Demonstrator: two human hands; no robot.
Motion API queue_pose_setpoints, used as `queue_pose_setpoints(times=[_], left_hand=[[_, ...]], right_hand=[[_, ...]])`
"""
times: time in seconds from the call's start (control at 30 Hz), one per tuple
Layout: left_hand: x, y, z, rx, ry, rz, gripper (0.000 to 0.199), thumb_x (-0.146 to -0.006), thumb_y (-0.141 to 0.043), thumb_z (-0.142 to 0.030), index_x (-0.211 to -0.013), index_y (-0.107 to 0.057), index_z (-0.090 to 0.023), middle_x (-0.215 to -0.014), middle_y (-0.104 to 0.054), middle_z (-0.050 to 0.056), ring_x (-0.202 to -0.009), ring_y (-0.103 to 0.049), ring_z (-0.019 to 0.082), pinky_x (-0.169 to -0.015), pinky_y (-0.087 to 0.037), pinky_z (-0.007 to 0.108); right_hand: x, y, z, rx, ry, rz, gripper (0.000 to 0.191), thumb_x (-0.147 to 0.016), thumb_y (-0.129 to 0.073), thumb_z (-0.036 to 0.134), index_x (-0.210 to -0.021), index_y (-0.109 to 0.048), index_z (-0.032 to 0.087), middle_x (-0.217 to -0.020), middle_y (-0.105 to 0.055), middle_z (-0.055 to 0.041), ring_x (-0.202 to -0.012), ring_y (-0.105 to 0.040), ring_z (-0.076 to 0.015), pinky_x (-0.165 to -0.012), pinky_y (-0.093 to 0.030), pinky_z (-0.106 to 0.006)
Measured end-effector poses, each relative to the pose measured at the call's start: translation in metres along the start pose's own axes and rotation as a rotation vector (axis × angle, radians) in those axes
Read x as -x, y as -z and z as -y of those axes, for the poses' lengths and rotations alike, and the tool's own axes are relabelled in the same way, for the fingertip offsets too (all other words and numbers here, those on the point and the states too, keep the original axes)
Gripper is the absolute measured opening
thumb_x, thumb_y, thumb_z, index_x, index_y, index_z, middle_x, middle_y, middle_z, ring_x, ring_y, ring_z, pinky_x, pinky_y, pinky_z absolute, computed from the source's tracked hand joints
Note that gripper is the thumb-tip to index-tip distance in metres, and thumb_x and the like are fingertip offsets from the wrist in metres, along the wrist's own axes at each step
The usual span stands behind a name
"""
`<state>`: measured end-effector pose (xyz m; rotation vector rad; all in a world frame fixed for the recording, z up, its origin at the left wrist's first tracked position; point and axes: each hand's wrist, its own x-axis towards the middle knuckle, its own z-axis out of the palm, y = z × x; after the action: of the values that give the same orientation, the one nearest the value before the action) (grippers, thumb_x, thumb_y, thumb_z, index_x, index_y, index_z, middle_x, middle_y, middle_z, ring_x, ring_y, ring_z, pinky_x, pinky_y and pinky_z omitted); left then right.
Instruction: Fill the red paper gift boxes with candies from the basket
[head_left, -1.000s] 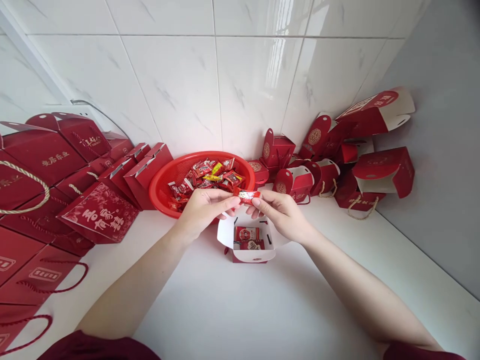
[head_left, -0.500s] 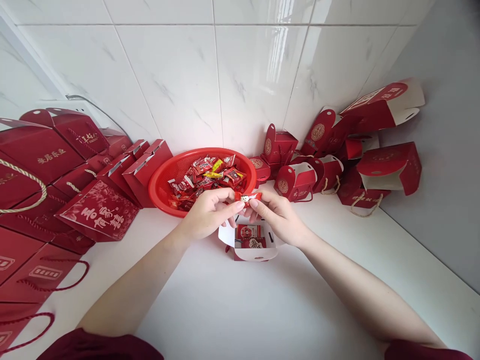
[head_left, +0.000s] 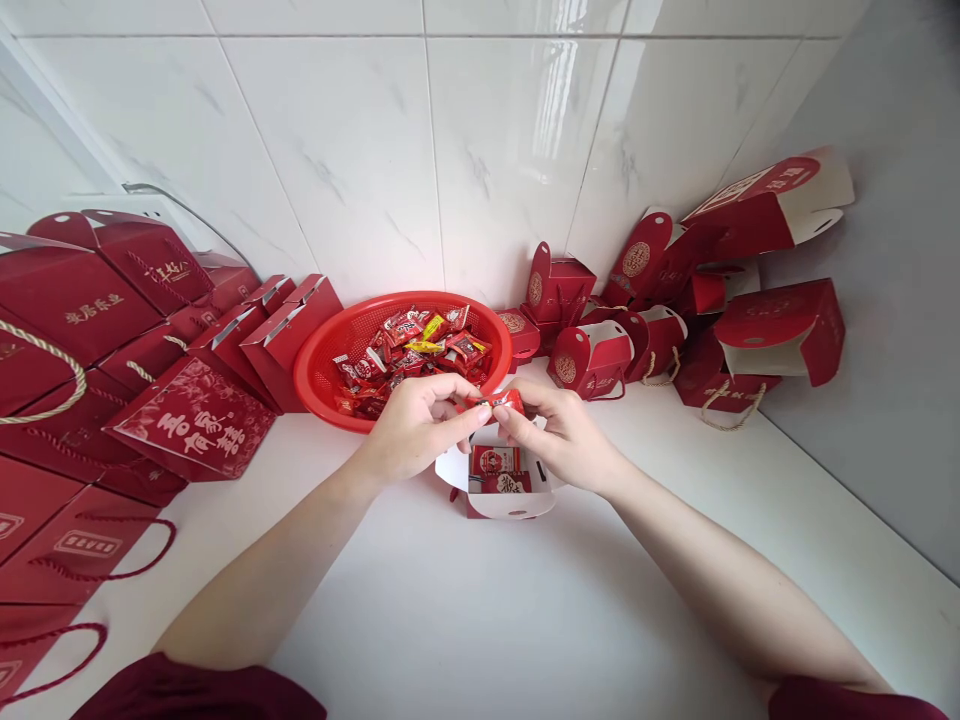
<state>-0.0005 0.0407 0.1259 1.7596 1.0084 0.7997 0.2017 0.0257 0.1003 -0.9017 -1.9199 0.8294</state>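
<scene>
Between my two hands is a small red wrapped candy (head_left: 508, 400), pinched at both ends. My left hand (head_left: 424, 425) has its thumb and forefinger closed on the left end; my right hand (head_left: 559, 430) grips the right end, and fingers cover part of the wrapper. Just below them stands an open gift box (head_left: 512, 505), red outside and white inside, its flaps spread. Red packets (head_left: 499, 462) with printed characters lie in it. Behind my left hand a red plastic basket (head_left: 315, 395) holds many wrapped candies (head_left: 409, 330), mostly red with some yellow.
Red gift boxes and bags (head_left: 202, 420) with rope handles crowd the left side. More red boxes (head_left: 591, 358) stand along the back right, some stacked (head_left: 780, 330) against a grey panel (head_left: 870, 240). A tiled wall (head_left: 352, 170) rises behind the white tabletop (head_left: 480, 620).
The candy has been turned between my fingers, so its white printed part shows less and more red shows. Both hands stay in nearly the same place above the box.
</scene>
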Motion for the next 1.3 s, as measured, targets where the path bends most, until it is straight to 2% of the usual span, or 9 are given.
queue_pose_setpoints(times=[0.17,0.3,0.4,0.47,0.6,0.77,0.9,1.1,1.3], left_hand=[[0.000,-0.005,0.003,-0.013,-0.033,-0.054,0.022,-0.085,-0.069,-0.038,-0.092,-0.063,-0.019,-0.076,-0.066,-0.001,-0.058,-0.065,0.012,-0.055,-0.051,0.021],[0.000,-0.011,0.003,0.029,-0.025,-0.158,0.027,-0.085,-0.068,-0.044,-0.094,-0.066,-0.019,-0.093,-0.071,0.003,-0.075,-0.071,0.017,-0.069,-0.059,0.026],[0.000,-0.015,0.002,0.154,0.059,0.009,0.033,-0.089,-0.061,-0.048,-0.097,-0.070,-0.018,-0.098,-0.072,0.005,-0.089,-0.072,0.020,-0.081,-0.060,0.030],[0.000,-0.017,0.001,0.223,0.084,0.100,0.033,-0.089,-0.062,-0.047,-0.102,-0.070,-0.018,-0.103,-0.072,0.006,-0.095,-0.071,0.021,-0.085,-0.059,0.031],[-0.001,-0.013,-0.003,0.232,0.069,0.075,0.028,-0.086,-0.068,-0.039,-0.098,-0.071,-0.014,-0.099,-0.073,0.006,-0.093,-0.071,0.021,-0.084,-0.060,0.031],[0.001,0.000,-0.009,0.121,0.105,0.215,0.023,-0.090,-0.063,-0.034,-0.095,-0.071,-0.014,-0.091,-0.075,0.007,-0.085,-0.073,0.020,-0.076,-0.060,0.028],[0.006,0.003,-0.013,0.066,0.119,0.231,0.022,-0.090,-0.062,-0.033,-0.083,-0.070,-0.013,-0.082,-0.075,0.008,-0.080,-0.075,0.020,-0.069,-0.059,0.025],[0.006,0.004,-0.012,0.096,0.100,0.268,0.022,-0.088,-0.066,-0.033,-0.093,-0.073,-0.013,-0.089,-0.076,0.009,-0.087,-0.074,0.021,-0.074,-0.059,0.026],[-0.001,0.004,-0.007,0.038,0.038,0.045,0.026,-0.083,-0.072,-0.037,-0.095,-0.076,-0.014,-0.084,-0.076,0.007,-0.079,-0.073,0.019,-0.065,-0.057,0.023]], right_hand=[[0.001,0.001,0.002,0.194,0.110,-0.074,0.021,-0.099,-0.049,0.032,-0.086,-0.058,0.018,-0.074,-0.058,0.0013,-0.064,-0.048,-0.0102,-0.059,-0.040,-0.022],[0.000,0.003,-0.006,0.683,0.373,-0.306,0.021,-0.094,-0.054,0.025,-0.074,-0.052,0.018,-0.063,-0.051,0.0023,-0.056,-0.042,-0.0112,-0.055,-0.033,-0.026],[-0.002,0.003,-0.010,1.010,0.550,-0.365,0.023,-0.092,-0.054,0.023,-0.069,-0.050,0.019,-0.059,-0.050,0.0013,-0.055,-0.040,-0.0139,-0.054,-0.030,-0.031],[-0.001,0.002,-0.010,1.057,0.578,-0.312,0.022,-0.093,-0.052,0.024,-0.072,-0.051,0.019,-0.062,-0.052,0.0001,-0.056,-0.043,-0.0149,-0.055,-0.030,-0.032],[0.002,0.003,0.000,0.739,0.403,-0.137,0.014,-0.094,-0.055,0.032,-0.088,-0.053,0.020,-0.077,-0.061,-0.0021,-0.066,-0.054,-0.0152,-0.060,-0.038,-0.030],[0.003,0.007,0.010,0.217,0.095,-0.130,0.018,-0.094,-0.057,0.039,-0.095,-0.054,0.021,-0.090,-0.064,-0.0031,-0.074,-0.059,-0.0145,-0.064,-0.046,-0.026],[0.001,0.007,0.008,0.040,0.017,-0.014,0.025,-0.094,-0.057,0.040,-0.080,-0.056,0.020,-0.075,-0.060,-0.0003,-0.067,-0.053,-0.0128,-0.061,-0.043,-0.026],[0.001,0.008,0.007,-0.049,-0.031,0.015,0.025,-0.096,-0.055,0.039,-0.081,-0.059,0.019,-0.078,-0.061,-0.0012,-0.071,-0.057,-0.0138,-0.065,-0.045,-0.027],[-0.001,0.008,0.007,-0.117,-0.078,-0.110,0.029,-0.094,-0.057,0.044,-0.080,-0.057,0.019,-0.073,-0.057,0.0003,-0.065,-0.057,-0.0127,-0.062,-0.047,-0.026]])
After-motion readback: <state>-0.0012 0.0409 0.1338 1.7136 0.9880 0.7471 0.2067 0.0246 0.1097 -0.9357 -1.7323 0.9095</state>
